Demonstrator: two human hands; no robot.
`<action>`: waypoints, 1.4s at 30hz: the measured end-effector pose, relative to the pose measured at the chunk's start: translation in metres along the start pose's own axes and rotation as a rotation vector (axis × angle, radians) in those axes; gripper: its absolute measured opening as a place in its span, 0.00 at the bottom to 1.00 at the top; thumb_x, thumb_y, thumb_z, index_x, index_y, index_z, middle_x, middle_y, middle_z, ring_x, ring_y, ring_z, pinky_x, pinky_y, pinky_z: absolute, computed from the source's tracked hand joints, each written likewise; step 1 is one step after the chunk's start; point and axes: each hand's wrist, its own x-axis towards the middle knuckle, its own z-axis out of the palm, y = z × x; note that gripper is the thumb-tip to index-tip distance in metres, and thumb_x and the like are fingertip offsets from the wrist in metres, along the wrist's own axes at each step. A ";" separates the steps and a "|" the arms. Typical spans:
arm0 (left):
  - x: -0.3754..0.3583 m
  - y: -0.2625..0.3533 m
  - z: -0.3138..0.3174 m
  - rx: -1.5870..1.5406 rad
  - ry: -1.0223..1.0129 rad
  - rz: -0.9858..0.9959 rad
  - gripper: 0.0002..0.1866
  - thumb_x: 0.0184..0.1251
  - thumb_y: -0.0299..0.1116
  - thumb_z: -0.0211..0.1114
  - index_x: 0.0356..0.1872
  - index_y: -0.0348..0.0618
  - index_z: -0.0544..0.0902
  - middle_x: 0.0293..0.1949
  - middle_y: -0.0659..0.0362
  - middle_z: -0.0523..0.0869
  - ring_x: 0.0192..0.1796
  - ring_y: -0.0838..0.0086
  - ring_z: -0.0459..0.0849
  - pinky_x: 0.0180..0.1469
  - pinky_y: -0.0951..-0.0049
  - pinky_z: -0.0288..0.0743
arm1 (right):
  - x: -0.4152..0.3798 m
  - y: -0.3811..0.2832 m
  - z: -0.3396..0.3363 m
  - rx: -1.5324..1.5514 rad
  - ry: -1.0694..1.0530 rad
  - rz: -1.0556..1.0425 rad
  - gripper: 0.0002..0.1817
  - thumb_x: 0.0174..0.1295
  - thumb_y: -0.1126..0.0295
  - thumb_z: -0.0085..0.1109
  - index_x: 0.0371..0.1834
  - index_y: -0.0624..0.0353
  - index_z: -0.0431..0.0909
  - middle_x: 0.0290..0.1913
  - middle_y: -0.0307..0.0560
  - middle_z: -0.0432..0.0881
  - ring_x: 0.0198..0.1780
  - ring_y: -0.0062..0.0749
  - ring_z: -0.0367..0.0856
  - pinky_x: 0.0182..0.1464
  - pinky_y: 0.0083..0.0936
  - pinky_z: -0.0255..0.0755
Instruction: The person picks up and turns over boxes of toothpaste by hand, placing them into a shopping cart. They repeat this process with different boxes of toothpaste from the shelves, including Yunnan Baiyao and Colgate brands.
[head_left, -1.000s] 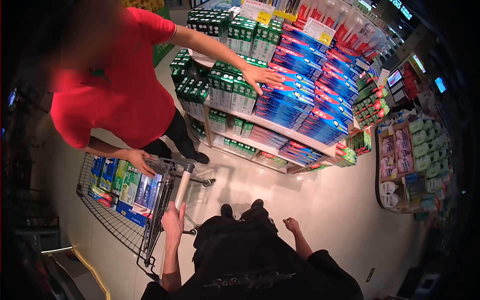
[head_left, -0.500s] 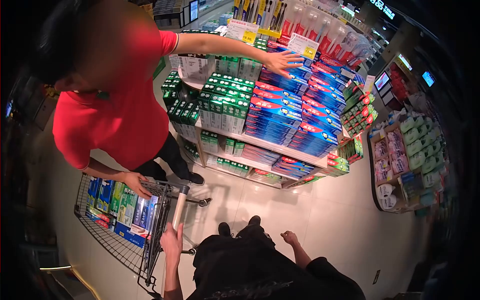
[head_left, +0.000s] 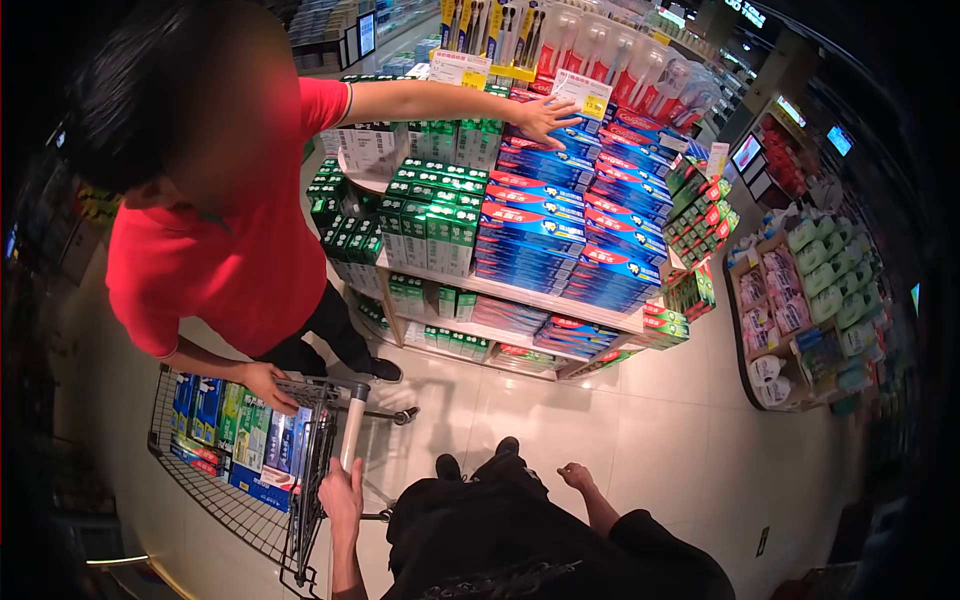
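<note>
My left hand [head_left: 342, 494] is wrapped round the lower end of the pale handle [head_left: 353, 428] of a wire shopping cart [head_left: 230, 520]. Inside the cart are toothpaste boxes [head_left: 252, 425] in blue, green and white. Hanging over the floor on my other side, my right hand [head_left: 576, 477] has its fingers curled in, and nothing shows in them. A person in a red shirt [head_left: 225, 265] rests one hand [head_left: 268, 386] on the cart's rim. That person's other hand [head_left: 545, 120] is spread over the stacked blue and red toothpaste boxes [head_left: 530, 225].
The display shelf [head_left: 510, 298] ahead also carries green boxes [head_left: 432, 212] and hanging toothbrushes [head_left: 492, 30], with price cards [head_left: 583, 93] above. To the right stands a bin [head_left: 745, 345] of packaged goods. Pale floor tiles [head_left: 640, 425] lie between shelf and bin.
The view has shifted slightly, so the shelf and bin sit farther left. The other person's head has moved a little lower in view. My left hand stays on the handle; my right hand still hangs.
</note>
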 end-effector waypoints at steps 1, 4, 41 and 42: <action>0.000 -0.001 0.001 -0.001 -0.004 0.002 0.24 0.71 0.52 0.55 0.30 0.36 0.70 0.16 0.43 0.78 0.23 0.44 0.80 0.26 0.48 0.71 | -0.001 0.001 0.000 -0.004 -0.002 -0.011 0.26 0.61 0.47 0.49 0.42 0.59 0.84 0.49 0.57 0.82 0.53 0.53 0.79 0.57 0.42 0.72; 0.000 -0.001 0.000 -0.013 0.002 0.005 0.24 0.71 0.51 0.55 0.30 0.36 0.70 0.16 0.44 0.78 0.22 0.45 0.80 0.25 0.49 0.70 | -0.001 -0.002 -0.003 -0.013 -0.031 0.053 0.26 0.62 0.47 0.49 0.43 0.59 0.84 0.49 0.57 0.82 0.54 0.53 0.78 0.57 0.42 0.72; -0.007 -0.003 -0.003 -0.129 0.036 0.117 0.14 0.64 0.31 0.64 0.33 0.33 0.68 0.20 0.44 0.77 0.30 0.46 0.76 0.68 0.47 0.59 | 0.060 -0.010 0.000 0.179 0.138 -0.082 0.26 0.59 0.47 0.58 0.44 0.61 0.82 0.32 0.50 0.86 0.31 0.33 0.85 0.41 0.28 0.79; -0.002 0.000 -0.004 -0.139 0.009 0.097 0.14 0.64 0.31 0.63 0.33 0.34 0.67 0.19 0.44 0.77 0.29 0.44 0.76 0.68 0.47 0.58 | 0.071 -0.023 -0.014 0.174 0.154 -0.101 0.26 0.59 0.47 0.58 0.44 0.61 0.82 0.32 0.50 0.86 0.31 0.33 0.85 0.41 0.28 0.79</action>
